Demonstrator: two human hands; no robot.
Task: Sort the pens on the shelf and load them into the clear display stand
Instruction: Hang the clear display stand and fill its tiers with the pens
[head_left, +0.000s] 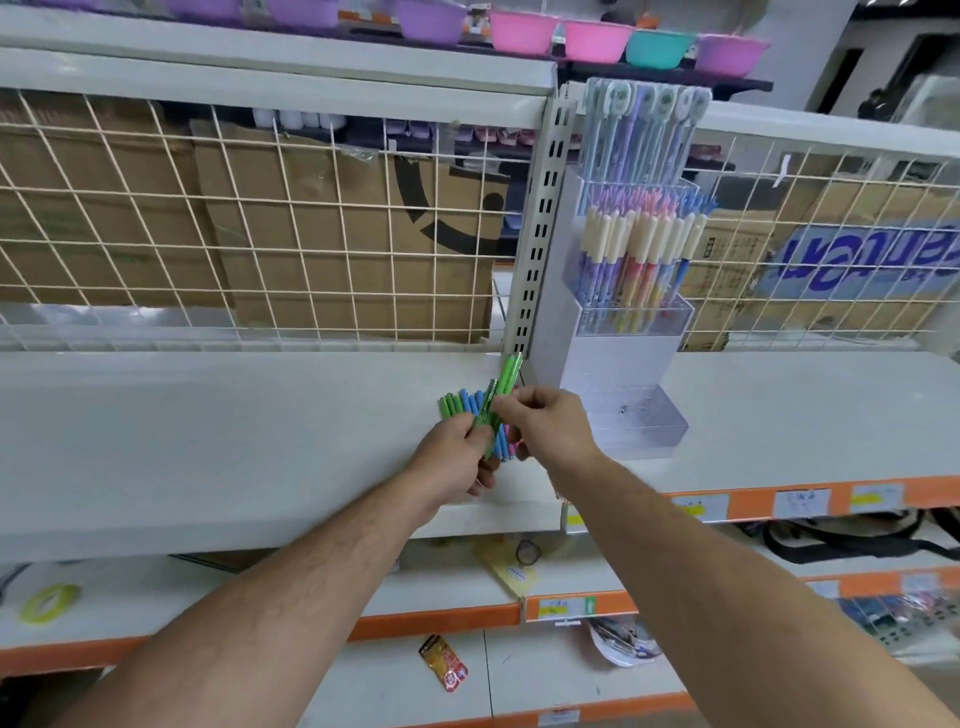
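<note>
1. While pinching one green pen (509, 375) near its middle: right fingers (514, 408) curled, thumb against forefinger.
2. Pen tilted, upper end pointing up towards the slotted upright (540, 218), lower end crossing the bundle.
3. Left fingers (480, 432) curled round a pen bundle (462, 402): green, blue and pink barrels, fanned, tops spread up and left.
4. Left hand (452, 460) and right hand (550, 423) touching or nearly so over the bundle, both above the white shelf (234, 426), near its front edge.
5. Clear display stand (636, 418) on the same shelf, just right of the right hand; middle tier packed with upright pastel pens (641, 249), taller pens (644, 130) behind.
6. Behind the shelf: wire grid (260, 208), cardboard boxes (337, 234) beyond it.
7. Top shelf: row of plastic bowls (524, 31), purple, pink, teal.
8. Lower shelves: yellow-green tape roll (49, 603) far left, red-gold packet (444, 662) below the arms, orange price strips (753, 506) along the edges.
</note>
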